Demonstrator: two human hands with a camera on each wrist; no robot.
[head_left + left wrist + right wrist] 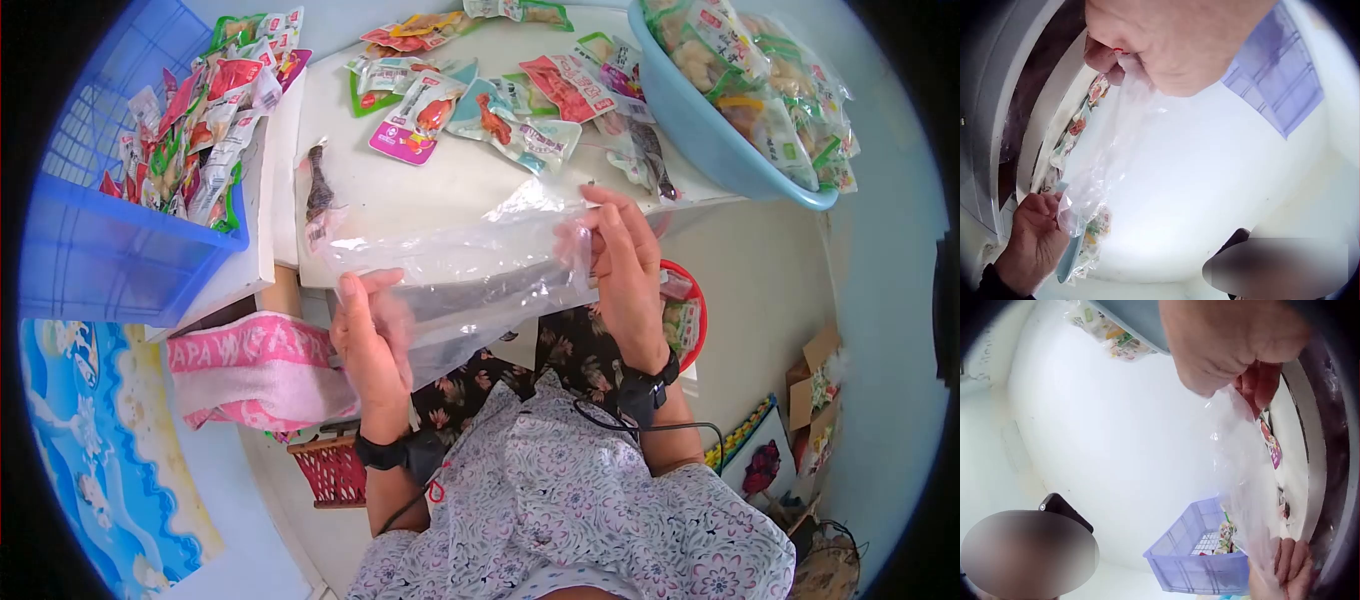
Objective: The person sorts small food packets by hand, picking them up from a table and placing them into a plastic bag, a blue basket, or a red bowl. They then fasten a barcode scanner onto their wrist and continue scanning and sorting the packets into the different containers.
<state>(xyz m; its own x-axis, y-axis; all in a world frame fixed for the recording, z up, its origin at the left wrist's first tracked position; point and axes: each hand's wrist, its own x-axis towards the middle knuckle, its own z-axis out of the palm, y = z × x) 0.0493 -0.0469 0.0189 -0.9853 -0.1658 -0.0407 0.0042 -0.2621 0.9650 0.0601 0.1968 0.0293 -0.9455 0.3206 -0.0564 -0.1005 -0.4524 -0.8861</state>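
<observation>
A clear plastic bag (480,280) is stretched between both hands in front of the white table's near edge. My left hand (372,335) pinches its left end, and my right hand (625,265) pinches the other end. The wrist views show the same bag (1107,150) pulled long, with fingers curled on it at each end. Beyond it on the table lie several printed snack packets (425,115). A dark vacuum-packed piece (318,185) lies near the left side, and a similar dark piece (652,160) at the right.
At the left stands a blue plastic crate (120,255) filled with snack packets. A light blue basin (690,120) heaped with packets sits at the right table edge. Below are a red-rimmed basket (700,335) and a pink towel (255,365).
</observation>
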